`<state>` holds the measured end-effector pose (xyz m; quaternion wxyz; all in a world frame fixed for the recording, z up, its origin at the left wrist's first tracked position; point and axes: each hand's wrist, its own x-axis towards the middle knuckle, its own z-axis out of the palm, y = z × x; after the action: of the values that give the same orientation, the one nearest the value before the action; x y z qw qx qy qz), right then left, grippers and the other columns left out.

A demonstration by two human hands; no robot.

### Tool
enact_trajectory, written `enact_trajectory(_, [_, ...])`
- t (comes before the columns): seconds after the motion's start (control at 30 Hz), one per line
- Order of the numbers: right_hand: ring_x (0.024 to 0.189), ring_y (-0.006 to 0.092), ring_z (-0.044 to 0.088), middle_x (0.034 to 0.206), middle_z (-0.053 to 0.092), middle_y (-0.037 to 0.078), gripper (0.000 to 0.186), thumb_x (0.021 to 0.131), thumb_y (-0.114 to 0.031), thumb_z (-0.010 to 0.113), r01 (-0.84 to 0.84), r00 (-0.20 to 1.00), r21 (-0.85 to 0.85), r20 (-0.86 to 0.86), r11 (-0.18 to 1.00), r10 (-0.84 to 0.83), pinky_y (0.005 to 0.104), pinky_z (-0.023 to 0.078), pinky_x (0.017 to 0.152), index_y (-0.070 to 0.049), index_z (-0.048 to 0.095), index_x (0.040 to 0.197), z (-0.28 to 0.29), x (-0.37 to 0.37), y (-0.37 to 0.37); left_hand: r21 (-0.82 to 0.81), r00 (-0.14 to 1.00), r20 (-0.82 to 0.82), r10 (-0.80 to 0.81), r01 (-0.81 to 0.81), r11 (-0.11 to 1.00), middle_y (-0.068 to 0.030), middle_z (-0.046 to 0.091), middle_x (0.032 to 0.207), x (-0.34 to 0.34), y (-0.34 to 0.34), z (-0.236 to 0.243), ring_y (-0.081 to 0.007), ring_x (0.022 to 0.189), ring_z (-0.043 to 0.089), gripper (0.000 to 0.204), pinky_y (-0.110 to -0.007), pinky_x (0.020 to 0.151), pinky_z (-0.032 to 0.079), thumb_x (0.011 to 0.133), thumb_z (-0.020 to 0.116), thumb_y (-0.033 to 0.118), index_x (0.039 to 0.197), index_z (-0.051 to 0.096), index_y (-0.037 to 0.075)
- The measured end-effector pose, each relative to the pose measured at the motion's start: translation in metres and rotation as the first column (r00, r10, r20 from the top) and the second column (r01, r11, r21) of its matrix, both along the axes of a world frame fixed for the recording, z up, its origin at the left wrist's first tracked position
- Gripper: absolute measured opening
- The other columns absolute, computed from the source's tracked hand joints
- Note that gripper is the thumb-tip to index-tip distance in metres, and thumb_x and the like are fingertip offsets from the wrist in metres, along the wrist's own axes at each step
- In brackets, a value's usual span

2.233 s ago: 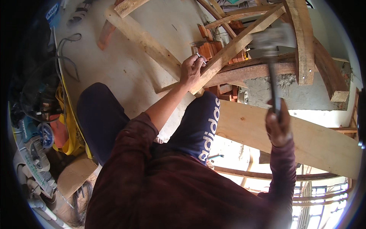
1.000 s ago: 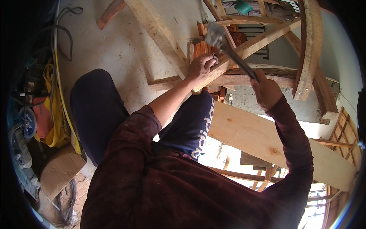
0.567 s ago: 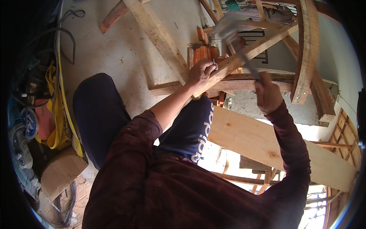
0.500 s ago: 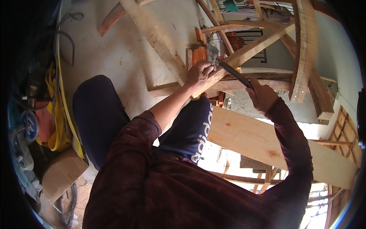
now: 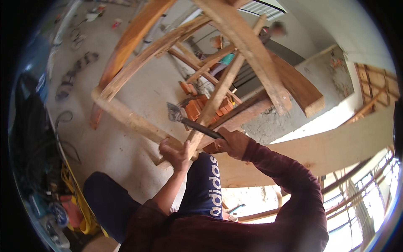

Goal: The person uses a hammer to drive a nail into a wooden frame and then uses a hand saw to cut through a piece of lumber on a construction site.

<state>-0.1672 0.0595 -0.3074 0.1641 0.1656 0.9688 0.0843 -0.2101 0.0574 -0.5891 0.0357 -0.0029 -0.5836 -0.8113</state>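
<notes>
The right hand (image 5: 233, 143) has its fingers closed around the near end of the hammer (image 5: 200, 127)'s handle. The hammer slants across the slanting beam (image 5: 216, 102), its head beyond that beam to the left, well apart from the gripping fingers and farther off than the left hand (image 5: 175, 156). That hand's thumb and fingers are spread wide at the left beam (image 5: 134, 121)'s near end; whether they touch it, I cannot tell. Bricks (image 5: 194, 110) lie on the far side, near the hammer head.

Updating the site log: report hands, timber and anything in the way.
Right hand gripping hammer. Left hand open at timber frame. In view, hammer overlaps diagonal beam; bricks beyond.
</notes>
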Motion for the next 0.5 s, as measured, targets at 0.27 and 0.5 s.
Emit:
enact_trajectory(0.27, [0.074, 0.0442, 0.064, 0.075, 0.064, 0.024, 0.028, 0.093, -0.028, 0.058, 0.030, 0.983, -0.116, -0.175, 0.993, -0.051, 0.0525, 0.049, 0.064, -0.005, 0.049, 0.108, 0.012, 0.021, 0.000, 0.913, 0.350, 0.145, -0.926, 0.314, 0.262, -0.0073, 0.048, 0.138, 0.007, -0.012, -0.011, -0.0200, 0.131, 0.040, 0.094, -0.039, 0.110, 0.028, 0.074, 0.081, 0.041, 0.144, 0.032, 0.005])
enact_trajectory(0.5, [0.065, 0.0453, 0.059, 0.064, 0.057, 0.022, 0.020, 0.097, -0.022, 0.051, -0.014, 1.000, 0.124, 0.002, 0.992, 0.014, 0.0516, 0.044, 0.056, -0.005, 0.047, 0.104, 0.052, 0.001, -0.020, 0.817, 0.451, 0.113, -0.885, 0.465, 0.341, -0.0105, 0.046, 0.136, 0.002, 0.014, -0.029, -0.0219, 0.125, 0.045, 0.092, -0.045, 0.102, 0.035, 0.077, 0.075, 0.049, 0.145, 0.029, 0.008])
